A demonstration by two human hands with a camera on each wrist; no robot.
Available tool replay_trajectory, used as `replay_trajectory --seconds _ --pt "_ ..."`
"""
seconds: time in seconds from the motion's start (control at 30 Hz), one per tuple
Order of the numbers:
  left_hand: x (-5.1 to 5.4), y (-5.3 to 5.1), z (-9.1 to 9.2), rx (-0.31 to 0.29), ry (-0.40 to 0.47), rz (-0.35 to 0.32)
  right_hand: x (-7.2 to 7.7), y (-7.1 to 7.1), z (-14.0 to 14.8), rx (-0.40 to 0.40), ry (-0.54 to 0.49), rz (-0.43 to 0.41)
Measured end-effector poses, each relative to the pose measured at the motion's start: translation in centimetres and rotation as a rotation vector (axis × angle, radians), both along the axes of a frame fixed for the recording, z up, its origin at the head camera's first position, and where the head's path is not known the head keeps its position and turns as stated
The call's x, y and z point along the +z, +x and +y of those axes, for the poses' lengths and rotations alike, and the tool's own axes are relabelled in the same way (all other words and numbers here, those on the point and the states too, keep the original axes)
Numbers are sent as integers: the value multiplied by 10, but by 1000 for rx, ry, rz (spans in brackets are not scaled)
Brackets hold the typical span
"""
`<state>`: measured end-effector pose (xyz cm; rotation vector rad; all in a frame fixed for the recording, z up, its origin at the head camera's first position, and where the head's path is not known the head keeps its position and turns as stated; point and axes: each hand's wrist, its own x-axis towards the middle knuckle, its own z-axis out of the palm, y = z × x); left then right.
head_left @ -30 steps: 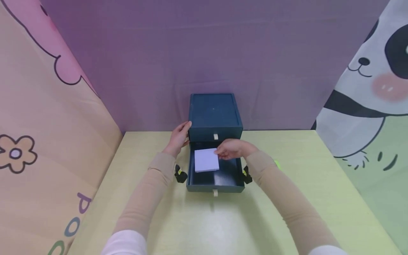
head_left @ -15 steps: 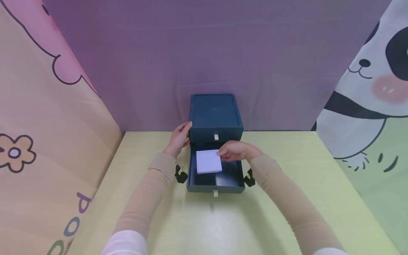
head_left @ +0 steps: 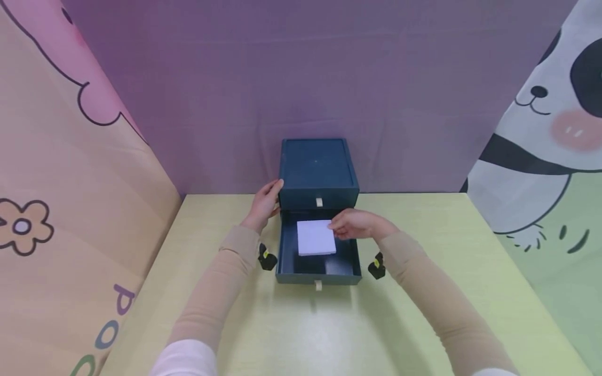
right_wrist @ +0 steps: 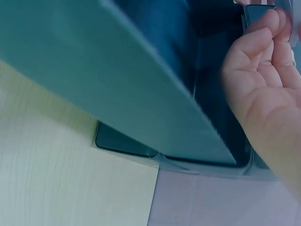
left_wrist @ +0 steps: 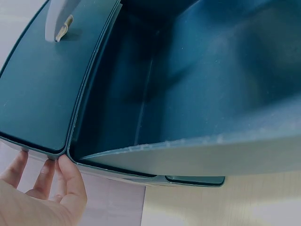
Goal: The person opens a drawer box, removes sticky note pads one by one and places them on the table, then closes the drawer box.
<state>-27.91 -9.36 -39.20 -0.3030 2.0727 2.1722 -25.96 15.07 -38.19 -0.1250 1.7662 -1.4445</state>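
Observation:
A dark blue drawer cabinet (head_left: 316, 164) stands against the back cloth. Its top drawer front with a pale pull tab (head_left: 319, 202) is flush, while a drawer (head_left: 291, 279) below it is pulled out. My right hand (head_left: 355, 224) pinches a white square notepad (head_left: 316, 238) by its right edge, over that drawer. In the right wrist view the notepad is mostly out of sight past the fingers. My left hand (head_left: 263, 206) rests fingertips and thumb on the cabinet's left side, near its front corner, as the left wrist view also shows.
Pale wood table (head_left: 226, 313) extends around the cabinet. A purple cloth (head_left: 301, 78) hangs behind it. Printed cloths with a flower and a panda flank the table. Below the pulled-out drawer, another dark panel (left_wrist: 195, 180) shows in the left wrist view.
My right hand has moved to the right, carrying the notepad from the drawer's left side toward its middle. My left hand and the cabinet stay in place.

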Motion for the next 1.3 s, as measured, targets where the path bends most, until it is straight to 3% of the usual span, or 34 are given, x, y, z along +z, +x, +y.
replay_trajectory --seconds 0.3,0.6,1.0,1.3 --pt "0 2 -2 -12 11 2 -1 -1 19 -30 -16 -7" --pt "0 3 0 -3 18 -1 -5 -2 41 14 -5 33" --pt "3 5 1 -6 9 -7 -14 1 73 -9 8 9" --pt "2 3 1 4 4 -5 -18 6 97 25 -15 0"
